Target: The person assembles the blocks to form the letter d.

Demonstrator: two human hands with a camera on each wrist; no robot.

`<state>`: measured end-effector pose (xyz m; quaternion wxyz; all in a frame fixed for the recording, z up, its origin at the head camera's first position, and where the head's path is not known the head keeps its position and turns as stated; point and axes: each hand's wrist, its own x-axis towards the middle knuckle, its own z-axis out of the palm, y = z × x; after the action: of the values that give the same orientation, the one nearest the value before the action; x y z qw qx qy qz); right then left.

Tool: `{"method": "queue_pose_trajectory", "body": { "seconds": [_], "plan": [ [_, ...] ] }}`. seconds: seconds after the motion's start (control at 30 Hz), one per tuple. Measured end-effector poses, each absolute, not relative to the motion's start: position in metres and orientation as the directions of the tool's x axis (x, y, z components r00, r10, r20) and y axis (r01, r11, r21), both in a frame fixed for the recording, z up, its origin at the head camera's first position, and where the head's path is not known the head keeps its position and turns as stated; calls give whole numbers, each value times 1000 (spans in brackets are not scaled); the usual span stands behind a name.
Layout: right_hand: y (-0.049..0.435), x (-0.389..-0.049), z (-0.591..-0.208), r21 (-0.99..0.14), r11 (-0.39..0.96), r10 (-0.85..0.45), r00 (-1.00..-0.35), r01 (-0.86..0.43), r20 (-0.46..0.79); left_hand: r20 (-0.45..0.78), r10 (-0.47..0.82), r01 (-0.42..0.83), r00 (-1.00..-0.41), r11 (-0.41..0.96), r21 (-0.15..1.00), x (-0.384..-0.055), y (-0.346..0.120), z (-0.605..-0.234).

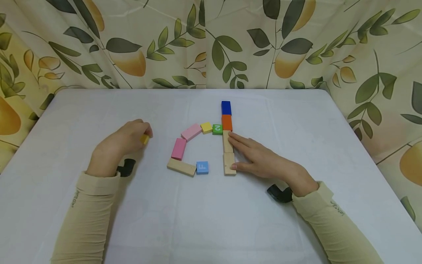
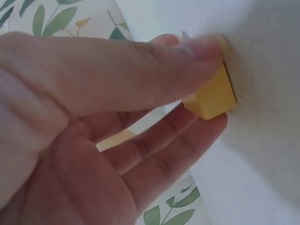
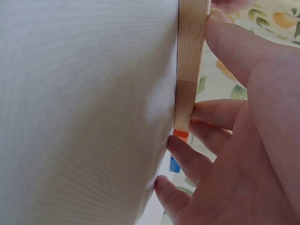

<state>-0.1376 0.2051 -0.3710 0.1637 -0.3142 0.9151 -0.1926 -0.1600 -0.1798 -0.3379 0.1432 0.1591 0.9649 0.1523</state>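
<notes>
At the left of the head view my left hand (image 1: 126, 137) pinches a yellow block (image 2: 213, 96) between thumb and fingers, close over the white cloth. My right hand (image 1: 260, 156) touches the right side of two plain wooden blocks (image 1: 228, 143) standing end to end, its thumb on the nearer one and fingertips on the farther one. Beyond them in the same line lie an orange block (image 1: 226, 122) and a blue block (image 1: 226, 107). A curve runs left from there: green block (image 1: 217, 129), small yellow block (image 1: 206, 127), light pink block (image 1: 191, 132), darker pink block (image 1: 178, 149).
The curve ends in a slanted wooden block (image 1: 181, 167) and a light blue letter block (image 1: 202, 167), with a gap between that block and the straight line. Black wrist mounts (image 1: 280, 193) sit at both cuffs. A leaf-patterned curtain (image 1: 158, 44) hangs behind the white table (image 1: 197, 227).
</notes>
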Motion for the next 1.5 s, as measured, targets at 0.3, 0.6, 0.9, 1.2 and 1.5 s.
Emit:
{"method": "queue_pose_trajectory", "body": {
  "seconds": [0.3, 0.6, 0.9, 1.2, 1.5],
  "plan": [
    [207, -137, -370, -466, 723, -639, -749, -510, -172, -223, 356, 256, -908, 889, 379, -162, -171, -337],
    [207, -137, -370, -467, 726, -636, -751, -505, -178, -184, 360, 276, -915, 888, 368, -159, -161, -331],
    [206, -137, -370, -465, 723, -641, -747, -511, -176, -90, 425, 371, -901, 860, 350, -150, -143, -323],
    [207, -136, -370, -462, 722, -642, -748, -515, -170, -75, 476, 418, -876, 828, 373, -143, -121, -321],
    [206, -137, -370, -465, 713, -651, -742, -525, -160, -125, 487, 413, -864, 830, 376, -138, -107, -316]
  ]
}}
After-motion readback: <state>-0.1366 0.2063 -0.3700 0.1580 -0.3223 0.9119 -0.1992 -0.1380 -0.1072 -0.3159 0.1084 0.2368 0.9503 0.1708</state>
